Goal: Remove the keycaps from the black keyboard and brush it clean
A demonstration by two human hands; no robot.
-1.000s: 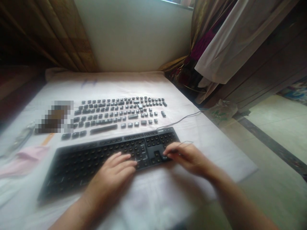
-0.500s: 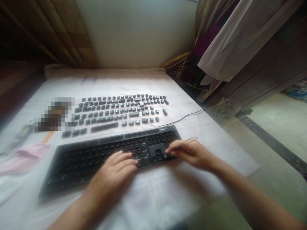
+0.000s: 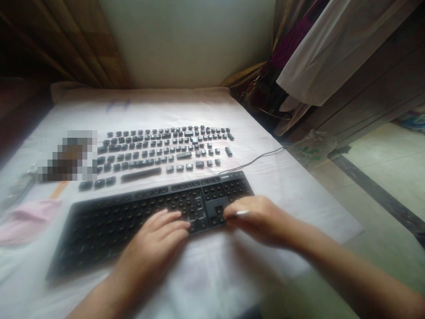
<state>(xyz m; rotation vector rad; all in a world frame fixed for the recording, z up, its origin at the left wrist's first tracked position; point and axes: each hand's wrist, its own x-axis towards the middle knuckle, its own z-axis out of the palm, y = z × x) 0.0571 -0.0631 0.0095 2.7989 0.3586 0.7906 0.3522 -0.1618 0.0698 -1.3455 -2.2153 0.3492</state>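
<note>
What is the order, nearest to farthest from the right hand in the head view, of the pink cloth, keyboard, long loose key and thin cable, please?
From the right hand:
1. Keyboard, right at the hand.
2. Thin cable, beyond the keyboard's right part.
3. Long loose key, farther left, beyond the keyboard.
4. Pink cloth, at far left.

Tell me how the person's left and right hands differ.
The left hand has its fingers extended; the right hand is curled around a slim object. The left hand lies farther left along the keyboard; the right hand is near its right end. Both hands are bare.
</note>
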